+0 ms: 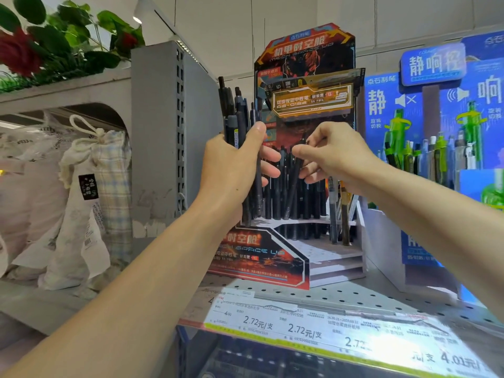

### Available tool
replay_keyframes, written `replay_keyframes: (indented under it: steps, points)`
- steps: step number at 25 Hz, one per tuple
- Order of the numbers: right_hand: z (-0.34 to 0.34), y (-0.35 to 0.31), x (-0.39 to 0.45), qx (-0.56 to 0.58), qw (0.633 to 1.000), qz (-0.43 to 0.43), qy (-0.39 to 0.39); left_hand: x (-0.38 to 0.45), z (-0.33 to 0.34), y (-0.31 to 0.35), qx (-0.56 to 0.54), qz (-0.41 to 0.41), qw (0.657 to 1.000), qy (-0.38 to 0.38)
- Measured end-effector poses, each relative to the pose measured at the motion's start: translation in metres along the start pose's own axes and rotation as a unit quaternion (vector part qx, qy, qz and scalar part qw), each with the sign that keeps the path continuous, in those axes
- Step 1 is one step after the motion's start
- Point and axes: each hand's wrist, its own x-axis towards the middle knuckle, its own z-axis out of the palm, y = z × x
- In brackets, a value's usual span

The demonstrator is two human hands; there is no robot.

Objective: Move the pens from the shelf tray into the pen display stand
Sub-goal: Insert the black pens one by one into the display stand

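My left hand (234, 165) grips a bundle of dark pens (236, 110) upright, just left of the red and black pen display stand (305, 64). Their tops rise well above my fingers. My right hand (332, 156) pinches the top of a single black pen (293, 184), which leans among several black pens (313, 203) standing in the stand's holes. The stand rests on a perforated grey shelf (381, 296). No shelf tray is in sight.
A blue pen display with green and white pens (436, 156) stands close on the right. A grey upright shelf panel (163, 132) is on the left, with cloth bags (90, 192) beyond it. Price labels (313, 328) line the shelf's front edge.
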Motion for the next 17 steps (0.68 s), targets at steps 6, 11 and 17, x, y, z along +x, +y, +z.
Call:
replay_keyframes:
  steps: [6, 11, 17]
  points:
    - [-0.001, -0.004, 0.005, -0.038, 0.999, -0.002, -0.013, -0.002, -0.001, 0.002, 0.051, -0.043, 0.998, 0.016]
    - [-0.006, -0.009, 0.008, -0.041, 0.999, 0.002, -0.031, -0.004, 0.001, 0.007, 0.06, -0.057, 0.996, 0.012]
    - [-0.007, -0.004, 0.007, -0.051, 0.999, -0.002, -0.015, -0.006, 0.003, 0.011, 0.058, -0.049, 0.997, 0.014]
